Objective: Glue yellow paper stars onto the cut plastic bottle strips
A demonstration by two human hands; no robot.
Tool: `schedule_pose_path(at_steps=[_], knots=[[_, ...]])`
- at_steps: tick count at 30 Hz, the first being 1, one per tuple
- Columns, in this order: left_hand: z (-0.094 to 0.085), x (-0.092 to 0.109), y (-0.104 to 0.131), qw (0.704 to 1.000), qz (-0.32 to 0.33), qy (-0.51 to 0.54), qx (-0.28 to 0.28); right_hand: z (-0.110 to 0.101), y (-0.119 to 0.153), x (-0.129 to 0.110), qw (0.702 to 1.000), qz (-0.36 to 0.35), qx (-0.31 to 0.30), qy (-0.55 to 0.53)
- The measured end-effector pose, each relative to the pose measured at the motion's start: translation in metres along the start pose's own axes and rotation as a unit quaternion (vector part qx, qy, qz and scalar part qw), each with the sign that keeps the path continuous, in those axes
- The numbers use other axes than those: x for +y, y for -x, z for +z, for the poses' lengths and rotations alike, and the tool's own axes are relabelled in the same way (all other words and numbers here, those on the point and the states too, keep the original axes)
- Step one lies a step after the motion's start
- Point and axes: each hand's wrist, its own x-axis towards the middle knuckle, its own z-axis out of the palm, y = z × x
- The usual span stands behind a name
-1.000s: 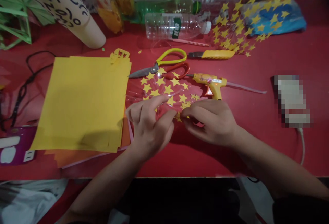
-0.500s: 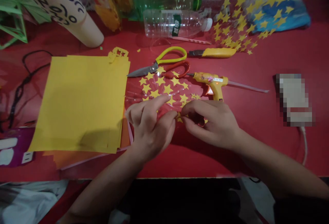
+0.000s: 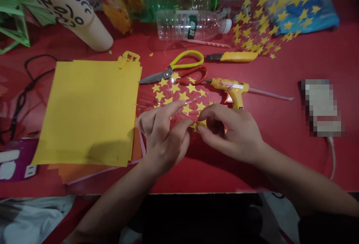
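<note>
A clear plastic piece [image 3: 179, 104] dotted with yellow paper stars lies in front of me on the red table. My left hand [image 3: 162, 133] grips its near side, index finger stretched over the stars and thumb at the near edge. From the right, my right hand [image 3: 232, 132] pinches a small yellow star [image 3: 202, 124] between thumb and forefinger, close to the left thumb tip. Another star [image 3: 194, 126] shows right at that thumb. Both palms hide part of the plastic. Scissors [image 3: 157, 77] and a yellow glue gun [image 3: 228, 85] lie just beyond.
Yellow paper sheets [image 3: 92, 113] are stacked at left. Behind are a yellow cutter [image 3: 239, 56], a pink pencil [image 3: 207, 43], a clear bottle [image 3: 176, 25], a tall cup [image 3: 95, 36] and more star-covered plastic [image 3: 262, 27]. A blurred-out device [image 3: 321, 107] with a cable lies right.
My right fingertips have shifted slightly, and more of the pinched star shows between them. The left thumb has moved a little; everything else stays in place.
</note>
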Motion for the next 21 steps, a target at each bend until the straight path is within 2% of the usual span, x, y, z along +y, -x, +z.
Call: schedule_pose_path(at_steps=[16, 21], knots=[[-0.0013, -0.0008, -0.0011, 0.999, -0.027, 0.025, -0.033, 0.005, 0.0013, 0.0022, 1.0, 0.016, -0.002, 0.003], [-0.0007, -0.0002, -0.0036, 1.0, -0.024, 0.008, -0.008, 0.0039, 0.0016, 0.0016, 1.0, -0.008, 0.007, 0.004]])
